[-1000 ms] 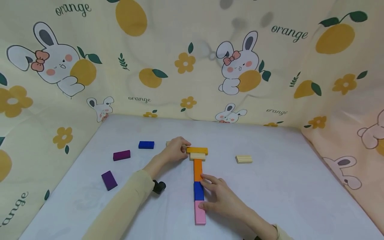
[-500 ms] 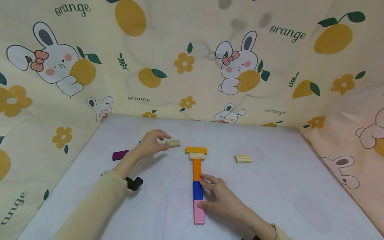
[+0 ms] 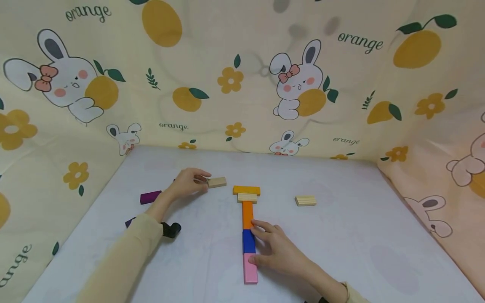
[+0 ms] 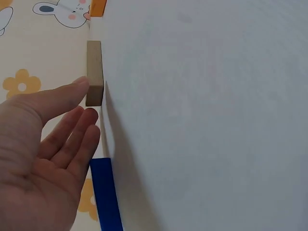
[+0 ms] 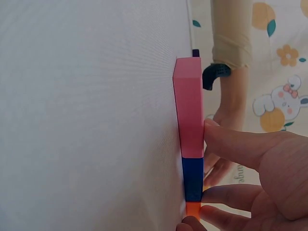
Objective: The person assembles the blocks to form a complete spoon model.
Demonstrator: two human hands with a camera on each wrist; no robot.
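My left hand (image 3: 189, 183) reaches to the left end of a plain wooden block (image 3: 217, 182). In the left wrist view the thumb tip overlaps the near end of that wooden block, and the loosely bent fingers (image 4: 79, 144) lie below it. A column of blocks runs down the table: pink block (image 3: 250, 268), blue block (image 3: 249, 241), orange block (image 3: 247, 214). Across its top lie a ridged wooden block (image 3: 247, 198) and a yellow block (image 3: 246, 190). My right hand (image 3: 278, 248) rests along the column's right side, thumb at the pink block, fingertips near the blue and orange ones.
Off to the right lies another ridged wooden block (image 3: 305, 200). Left of the arm are a purple block (image 3: 150, 197) and a darker purple block (image 3: 130, 222), partly covered by the sleeve. A blue block (image 4: 106, 192) shows below the left hand in its wrist view.
My left hand has left the yellow block and moved left to the plain wooden block, now hiding the blue block behind it. My right hand has stayed at the column.
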